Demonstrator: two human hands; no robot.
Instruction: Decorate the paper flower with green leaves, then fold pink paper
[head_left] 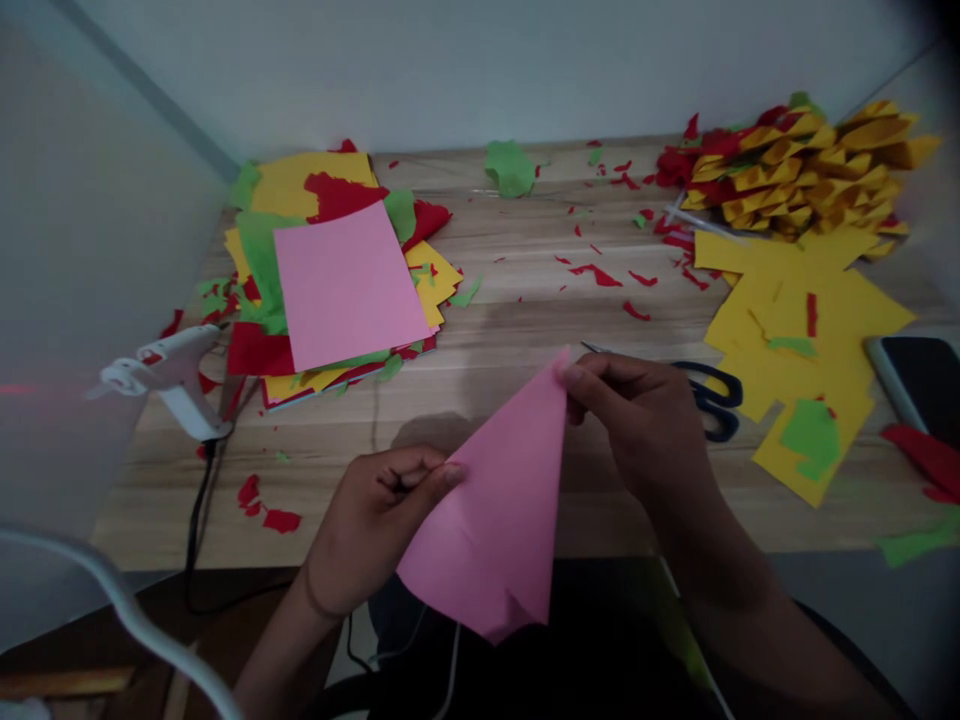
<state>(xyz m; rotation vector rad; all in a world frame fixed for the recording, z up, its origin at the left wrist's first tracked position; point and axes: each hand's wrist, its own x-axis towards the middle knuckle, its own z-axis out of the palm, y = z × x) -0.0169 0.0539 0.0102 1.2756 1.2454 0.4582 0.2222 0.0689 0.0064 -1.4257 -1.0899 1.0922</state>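
Both hands hold a folded pink paper (499,500) above the near edge of the wooden table (525,310). The paper forms a pointed shape with its tip up. My left hand (375,525) pinches its left edge with the fingers closed. My right hand (637,420) pinches the top tip between thumb and fingers. Black-handled scissors (709,400) lie on the table just behind my right hand.
A stack of coloured paper with a pink sheet (345,285) on top lies at the left. A white glue gun (169,375) with a black cord stands at the left edge. Folded yellow and red pieces (810,165) are piled at the back right, yellow sheets (802,330) and a phone (919,375) nearer.
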